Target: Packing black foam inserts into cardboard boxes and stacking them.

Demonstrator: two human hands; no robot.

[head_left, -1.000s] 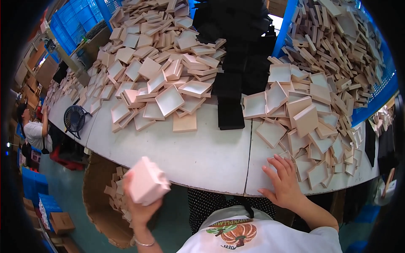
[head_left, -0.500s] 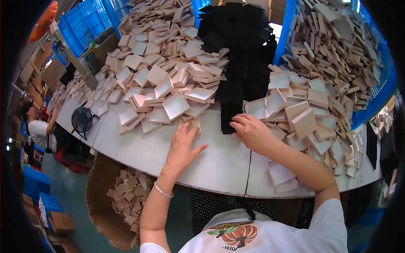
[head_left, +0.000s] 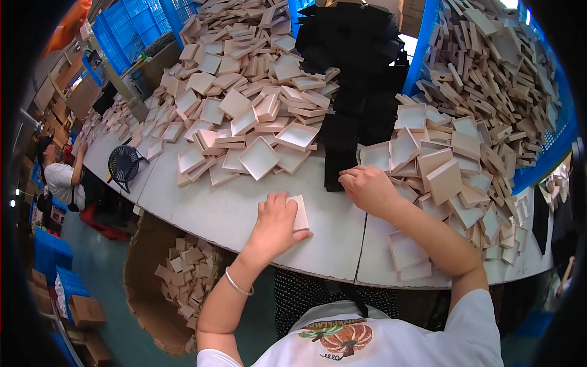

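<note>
My left hand [head_left: 276,225] is closed round a shallow, pale beige box piece [head_left: 300,213], down on the white table [head_left: 324,244] near its front edge. The fingers lie over its left part, with the thumb along its near side. My right hand [head_left: 370,191] has its fingertips pinched together at the right edge of a black sheet [head_left: 338,165], at the near end of a long black stack. Whether that sheet is lifted cannot be made out. Beyond my left hand spreads a heap of similar box pieces [head_left: 259,157], some showing white insides.
More box pieces [head_left: 443,177] lie to the right, beside a heaped blue crate [head_left: 547,159]. Below the table at left stands a cardboard carton [head_left: 139,293] with pieces in it. A black fan [head_left: 124,164] sits on the table. Another person [head_left: 60,177] works at far left.
My left hand has drawn a box piece away from the heap toward the table's front edge. My right hand's fingers have closed into a pinch beside the black sheet.
</note>
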